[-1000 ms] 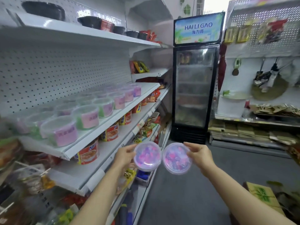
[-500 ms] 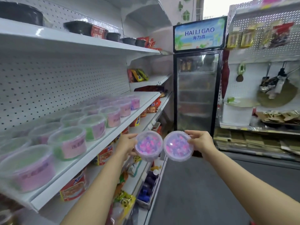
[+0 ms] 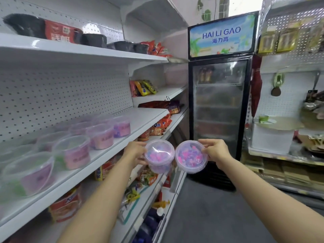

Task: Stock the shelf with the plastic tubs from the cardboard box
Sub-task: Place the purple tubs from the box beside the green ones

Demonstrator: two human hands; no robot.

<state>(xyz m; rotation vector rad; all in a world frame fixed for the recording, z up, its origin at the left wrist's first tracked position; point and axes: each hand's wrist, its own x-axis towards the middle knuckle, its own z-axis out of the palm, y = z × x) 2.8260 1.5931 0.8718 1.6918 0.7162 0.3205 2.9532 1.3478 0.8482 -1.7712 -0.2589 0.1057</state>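
Observation:
I hold two clear plastic tubs with pink and purple contents side by side in the air in front of me. My left hand (image 3: 135, 152) grips the left tub (image 3: 159, 155) by its rim and side. My right hand (image 3: 214, 151) grips the right tub (image 3: 191, 157) the same way. Both tubs hang just off the front edge of the white middle shelf (image 3: 149, 118), whose right end is bare. Several tubs of the same kind (image 3: 103, 135) stand in rows on that shelf to the left. No cardboard box is in view.
A shelf above carries black bowls (image 3: 94, 40) and red packets. Lower shelves hold red cans (image 3: 64, 206) and snack bags. A black glass-door fridge (image 3: 220, 106) stands at the aisle's end. Another rack (image 3: 287, 148) with goods is on the right; grey floor (image 3: 210, 216) lies between.
I have moved forward along the shelf, and both tubs have risen from below shelf level to about the height of the middle shelf's edge. Both hands keep their grip.

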